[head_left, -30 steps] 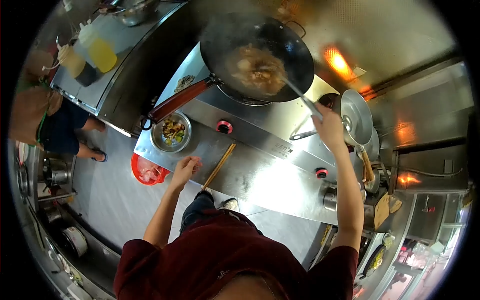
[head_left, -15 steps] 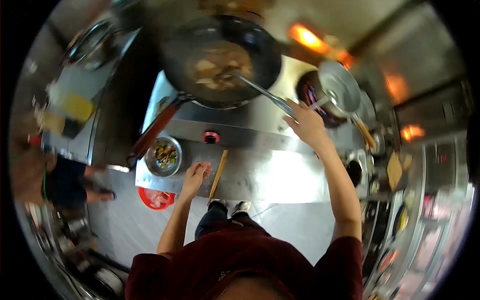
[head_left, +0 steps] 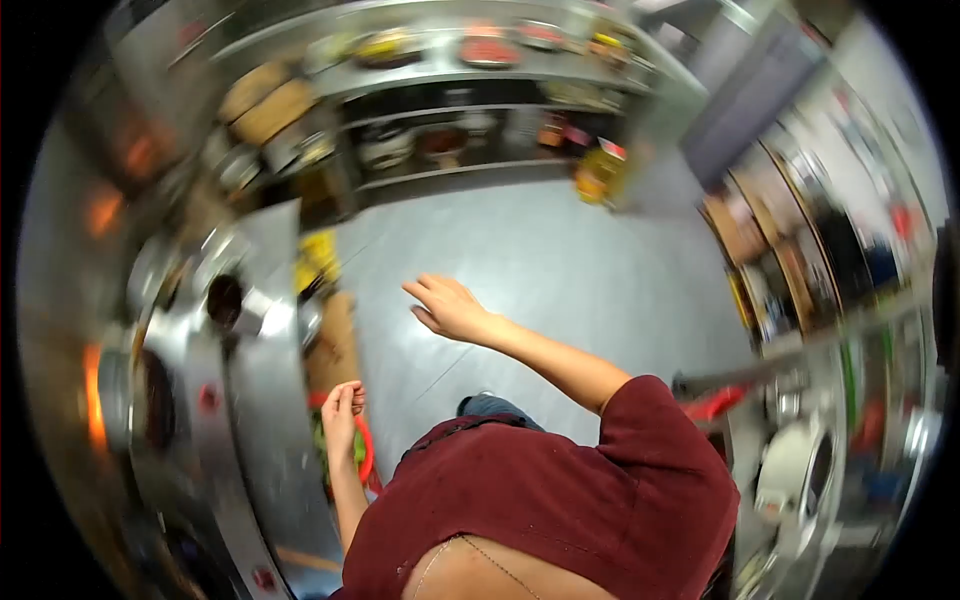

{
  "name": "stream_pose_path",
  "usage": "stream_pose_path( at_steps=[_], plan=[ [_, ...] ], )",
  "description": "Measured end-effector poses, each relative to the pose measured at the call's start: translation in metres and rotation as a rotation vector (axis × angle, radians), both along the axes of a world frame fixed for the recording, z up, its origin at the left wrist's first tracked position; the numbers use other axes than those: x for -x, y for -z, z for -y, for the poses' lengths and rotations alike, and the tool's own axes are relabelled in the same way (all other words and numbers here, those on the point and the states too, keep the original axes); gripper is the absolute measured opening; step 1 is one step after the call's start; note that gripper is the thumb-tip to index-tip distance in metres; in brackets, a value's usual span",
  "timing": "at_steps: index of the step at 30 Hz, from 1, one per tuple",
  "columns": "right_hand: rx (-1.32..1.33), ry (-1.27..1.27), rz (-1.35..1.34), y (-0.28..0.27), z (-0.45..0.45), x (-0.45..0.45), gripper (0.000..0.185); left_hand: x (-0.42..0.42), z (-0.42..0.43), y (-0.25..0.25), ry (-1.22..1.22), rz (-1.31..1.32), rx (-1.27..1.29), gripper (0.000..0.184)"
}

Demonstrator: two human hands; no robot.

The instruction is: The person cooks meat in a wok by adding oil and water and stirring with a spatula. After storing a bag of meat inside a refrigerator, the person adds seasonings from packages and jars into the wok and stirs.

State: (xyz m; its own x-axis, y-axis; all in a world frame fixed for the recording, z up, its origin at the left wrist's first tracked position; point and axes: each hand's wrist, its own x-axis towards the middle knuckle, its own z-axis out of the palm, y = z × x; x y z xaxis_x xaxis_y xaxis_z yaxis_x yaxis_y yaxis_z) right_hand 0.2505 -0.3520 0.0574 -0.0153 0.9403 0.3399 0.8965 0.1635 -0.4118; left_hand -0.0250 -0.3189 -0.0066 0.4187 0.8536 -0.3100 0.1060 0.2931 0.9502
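My right hand reaches out over the grey floor, empty, its fingers stretched. Lower on the left, my left hand is loosely closed, with the fingers curled in and nothing visible in them. It is nearest to a red basket with green pieces in it, partly hidden behind my left forearm. Beside that hand runs the steel stove counter. A dark-filled container stands at the counter's far end.
Ahead, a steel shelf unit carries plates of food. A yellow-labelled oil jug stands on the floor at its right end. To the right are stocked shelves and a pale round cooker. Burner flames glow far left.
My body has turned right, away from the wok, which is out of view. My right hand has let go of the ladle and opened. My left hand's fingers have curled in.
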Motion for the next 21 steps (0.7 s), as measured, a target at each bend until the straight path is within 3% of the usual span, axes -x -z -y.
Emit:
stream_pose_path(
  at_steps=[4, 7, 15, 18, 21],
  plan=[
    [0.304, 0.713, -0.258, 0.084, 0.157, -0.176, 0.03, -0.195, -0.028, 0.019, 0.359, -0.084, 0.075, 0.025],
    [0.442, 1.099, -0.453, 0.09, 0.249, -0.235, 0.031, -0.316, -0.009, 0.018, 0.58, -0.113, 0.09, 0.029],
    [0.211, 1.263, -0.882, 0.139, 0.344, -0.429, 0.03, -0.575, 0.029, 0.07, 0.849, -0.296, 0.164, 0.026],
    [0.003, 1.332, -1.266, 0.174, 0.415, -0.523, 0.029, -0.707, 0.042, 0.079, 0.893, -0.273, 0.097, 0.026],
    [-0.071, 1.646, -1.19, 0.201, 0.529, -0.565, 0.022, -0.876, 0.076, 0.097, 1.114, -0.25, -0.018, 0.026]
  ],
)
